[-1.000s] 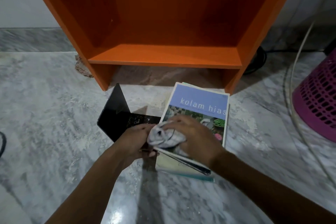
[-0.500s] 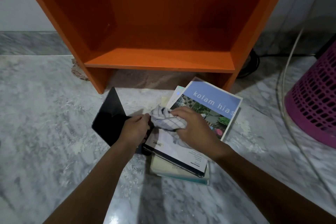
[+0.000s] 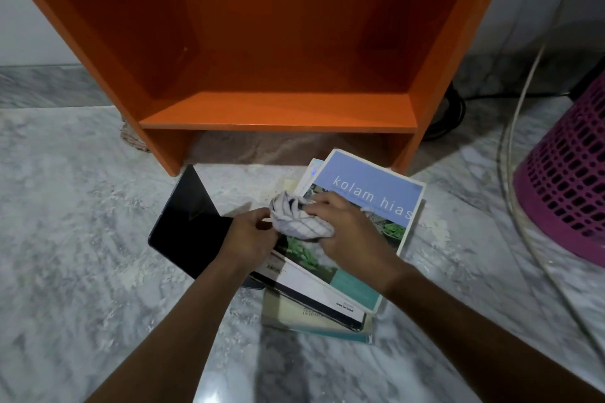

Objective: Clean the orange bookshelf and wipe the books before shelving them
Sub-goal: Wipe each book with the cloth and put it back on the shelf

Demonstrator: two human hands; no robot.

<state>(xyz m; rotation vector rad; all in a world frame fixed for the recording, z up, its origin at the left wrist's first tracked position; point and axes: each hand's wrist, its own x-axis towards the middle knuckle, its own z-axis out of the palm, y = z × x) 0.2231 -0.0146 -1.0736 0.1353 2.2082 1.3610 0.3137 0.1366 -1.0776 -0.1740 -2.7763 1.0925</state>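
Right hand (image 3: 347, 235) clamps crumpled checked cloth (image 3: 294, 219) on glossy rectangular book (image 3: 370, 193); left hand (image 3: 252, 239) pinches its edge.

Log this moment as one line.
step: wiping | right hand: grips cloth on top book | left hand: holds its left edge

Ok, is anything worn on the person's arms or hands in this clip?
Nothing worn shows. The left forearm and right forearm are bare down to the frame's bottom edge, with no sleeves, watch or bracelet. The left grip and right grip are ungloved hands, and no ring is visible on the fingers that show.
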